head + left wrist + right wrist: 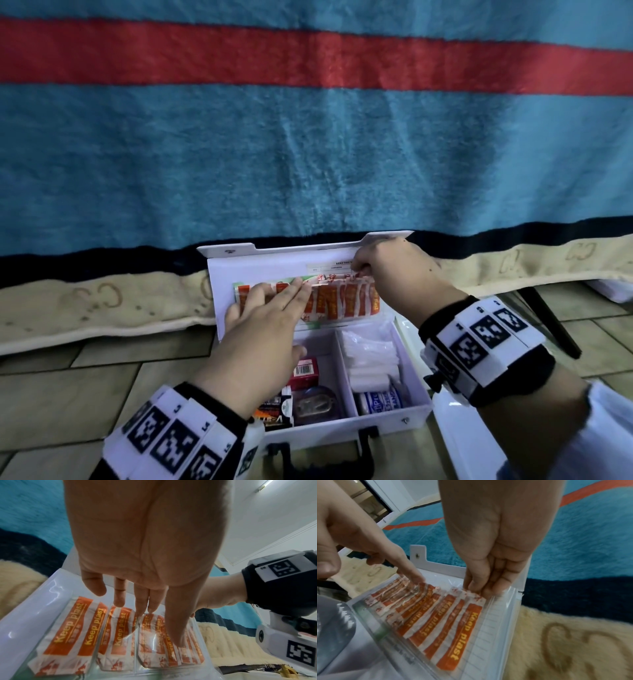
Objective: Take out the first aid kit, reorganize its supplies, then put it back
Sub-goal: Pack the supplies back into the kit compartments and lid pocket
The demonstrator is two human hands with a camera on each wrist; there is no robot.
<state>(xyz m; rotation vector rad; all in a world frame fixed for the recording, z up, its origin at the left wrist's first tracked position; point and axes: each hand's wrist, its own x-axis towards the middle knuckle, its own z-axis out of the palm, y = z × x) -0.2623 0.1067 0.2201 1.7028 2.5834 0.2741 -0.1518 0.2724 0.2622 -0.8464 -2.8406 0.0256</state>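
Observation:
The white first aid kit [342, 428] lies open on the tiled floor, its lid [267, 263] standing up against the bed. Orange and white plasters [346, 303] sit in a row in a clear pocket on the inside of the lid. My left hand [291, 293] lies flat on the left part of the row, fingers straight; the left wrist view shows its fingertips [147, 608] touching the plasters [73, 628]. My right hand [363, 267] reaches to the lid's upper right. In the right wrist view its thumb and fingers [479, 588] pinch the top ends of the rightmost plasters [453, 628].
The box's left compartment holds a red carton [305, 371] and dark packets. The right one holds white gauze packs [370, 353] and a bandage roll [376, 402]. A white tray [459, 442] lies to the right. A blue and red blanket [308, 154] hangs behind; a black leg [551, 322] stands far right.

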